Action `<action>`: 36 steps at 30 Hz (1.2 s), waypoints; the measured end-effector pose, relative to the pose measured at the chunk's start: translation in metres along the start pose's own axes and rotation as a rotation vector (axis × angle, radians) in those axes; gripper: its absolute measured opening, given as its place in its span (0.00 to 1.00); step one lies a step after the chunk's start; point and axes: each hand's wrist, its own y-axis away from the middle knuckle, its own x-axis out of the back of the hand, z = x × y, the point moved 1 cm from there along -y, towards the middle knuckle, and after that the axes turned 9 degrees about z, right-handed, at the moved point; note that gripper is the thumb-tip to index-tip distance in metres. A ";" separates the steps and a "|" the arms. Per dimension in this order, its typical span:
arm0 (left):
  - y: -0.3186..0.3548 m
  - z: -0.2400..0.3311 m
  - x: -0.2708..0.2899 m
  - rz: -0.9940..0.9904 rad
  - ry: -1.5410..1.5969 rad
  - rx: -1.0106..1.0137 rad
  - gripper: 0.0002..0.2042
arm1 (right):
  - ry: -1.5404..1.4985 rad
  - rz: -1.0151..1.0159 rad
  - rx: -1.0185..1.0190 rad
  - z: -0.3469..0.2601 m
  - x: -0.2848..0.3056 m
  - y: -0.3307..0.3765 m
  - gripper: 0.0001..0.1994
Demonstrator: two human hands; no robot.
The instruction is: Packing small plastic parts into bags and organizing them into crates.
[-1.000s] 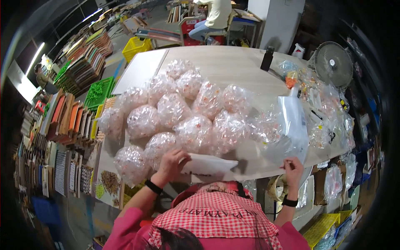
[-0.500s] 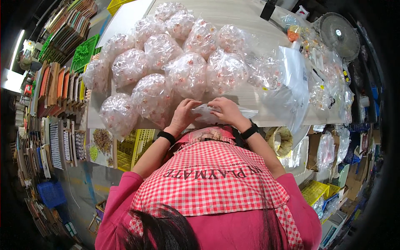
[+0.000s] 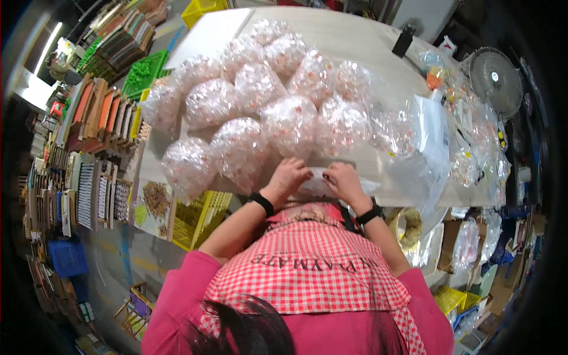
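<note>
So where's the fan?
In the head view, the round grey fan is at the upper right, beside the cluttered clear plastic along the table's right side.

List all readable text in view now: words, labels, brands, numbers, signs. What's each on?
Wording isn't copied here, only where it stands.
Red-and-white checked apron: large dark lettering, upside down in view, partly readable.
White bag at the hands: nothing legible.
Flat plastic bags, right: any print too blurred.
Filled clear bags: nothing legible.
Fan: centre badge too small.
</note>
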 end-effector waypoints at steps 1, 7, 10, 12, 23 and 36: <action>-0.001 -0.002 0.000 -0.016 0.009 -0.020 0.03 | -0.009 0.038 0.025 0.000 -0.002 0.001 0.04; 0.001 -0.005 0.013 -0.012 0.073 -0.071 0.03 | 0.064 0.067 -0.018 0.009 0.018 0.019 0.05; 0.007 -0.021 0.020 -0.040 0.053 0.025 0.04 | 0.120 0.101 -0.099 0.042 0.041 0.048 0.05; 0.008 -0.016 0.026 -0.057 -0.006 -0.004 0.05 | 0.126 0.095 -0.218 0.048 0.054 0.061 0.05; -0.010 0.021 -0.005 -0.218 0.068 -0.275 0.08 | 0.078 0.167 -0.244 0.058 0.046 0.067 0.08; -0.015 0.029 -0.027 -0.430 0.270 -0.087 0.07 | 0.007 0.159 -0.310 0.068 0.045 0.079 0.06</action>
